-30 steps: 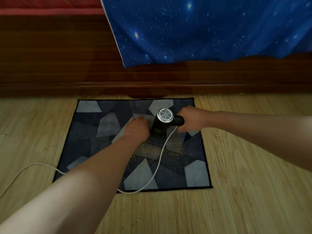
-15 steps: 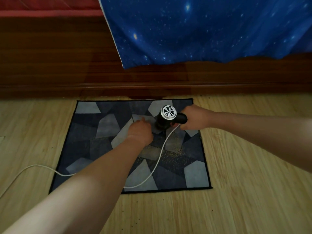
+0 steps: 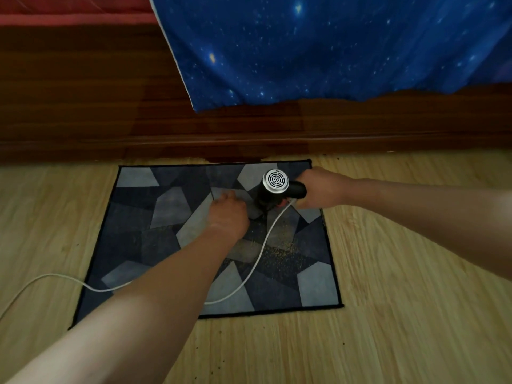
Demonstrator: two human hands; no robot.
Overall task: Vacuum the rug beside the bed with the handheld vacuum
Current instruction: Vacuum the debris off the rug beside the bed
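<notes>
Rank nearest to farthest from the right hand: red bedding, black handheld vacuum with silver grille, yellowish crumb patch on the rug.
1. Black handheld vacuum: in the right hand.
2. Yellowish crumb patch: on the rug.
3. Red bedding: upper left.

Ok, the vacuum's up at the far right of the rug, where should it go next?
Probably draw the handheld vacuum, gripped by the right hand, back toward you over the yellowish crumbs lying mid-right on the rug. The left hand rests on the rug beside it; the white cord crosses that patch, so mind it.
</notes>
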